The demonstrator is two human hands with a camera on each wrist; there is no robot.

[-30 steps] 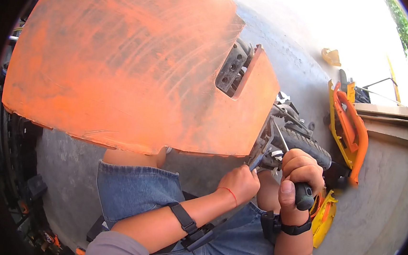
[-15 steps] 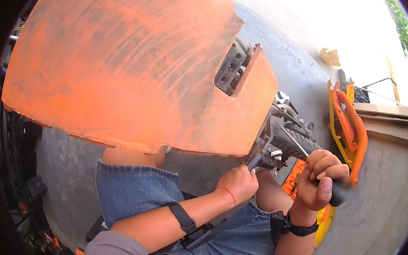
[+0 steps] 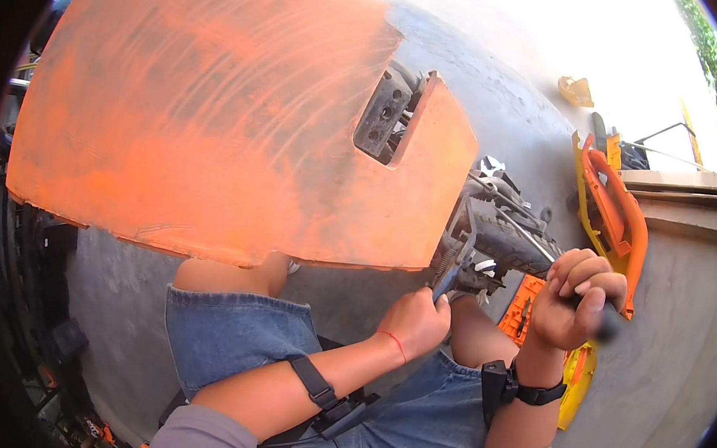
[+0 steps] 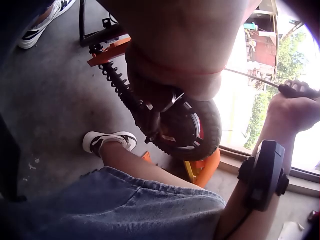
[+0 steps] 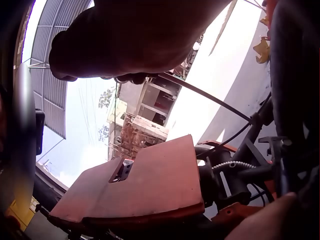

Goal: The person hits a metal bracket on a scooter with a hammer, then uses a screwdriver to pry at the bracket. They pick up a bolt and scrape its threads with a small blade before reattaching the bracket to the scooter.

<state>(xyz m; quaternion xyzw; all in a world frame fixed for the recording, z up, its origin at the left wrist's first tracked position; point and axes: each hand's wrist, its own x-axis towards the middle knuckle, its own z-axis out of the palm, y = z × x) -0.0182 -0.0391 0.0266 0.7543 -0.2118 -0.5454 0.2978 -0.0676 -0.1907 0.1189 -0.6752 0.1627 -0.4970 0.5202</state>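
My right hand (image 3: 578, 299) grips the black handle of a long-shafted screwdriver (image 3: 532, 239), fingers wrapped round it. The metal shaft slants up and left into the dark frame parts (image 3: 470, 220) of a small wheeled vehicle; the right wrist view shows the far end of the screwdriver (image 5: 215, 100) meeting the frame. My left hand (image 3: 415, 323) holds a blue-grey bar (image 3: 447, 280) beside a coil spring (image 3: 445, 260), thumb along it. The bar's lower end is hidden in the fist. A scuffed orange panel (image 3: 239, 130) fills the space beyond the left arm.
The vehicle's tyre (image 4: 214, 125) and a black shock absorber (image 4: 116, 80) stand close by the left hand. On the concrete floor (image 3: 668, 358) at right lie orange and yellow body panels (image 3: 629, 212). Several dark parts (image 3: 30, 282) line the left edge. Bare knees flank the work.
My right hand has swung outward to the right with the screwdriver, then risen slightly. The left hand keeps its hold on the bar. The orange panel sits a little further left in view.
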